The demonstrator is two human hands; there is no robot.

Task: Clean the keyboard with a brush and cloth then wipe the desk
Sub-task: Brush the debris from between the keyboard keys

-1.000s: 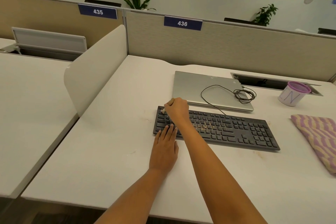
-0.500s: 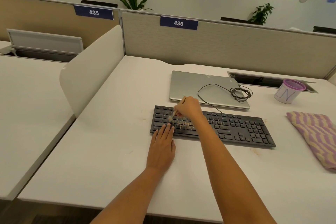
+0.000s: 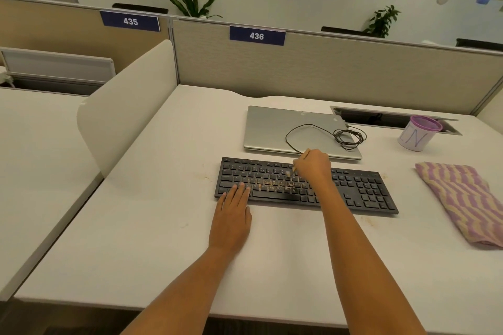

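A black keyboard (image 3: 362, 190) lies across the middle of the white desk (image 3: 163, 226), with brownish crumbs on its centre keys. My right hand (image 3: 313, 166) grips a small wooden-handled brush (image 3: 298, 162) over the upper middle keys, bristles down on the keys. My left hand (image 3: 231, 217) lies flat on the desk, its straight fingertips resting on the keyboard's front left edge. A pink and beige striped cloth (image 3: 465, 201) lies folded at the right, apart from both hands.
A closed silver laptop (image 3: 272, 128) sits behind the keyboard with a coiled black cable (image 3: 348, 139) on it. A white cup with a purple rim (image 3: 419, 136) stands at the back right by a cable slot. A white divider (image 3: 122, 111) borders the left side.
My right hand has carried the brush from the keyboard's top left corner rightward to the upper middle keys. My left hand has stayed on the front left edge.
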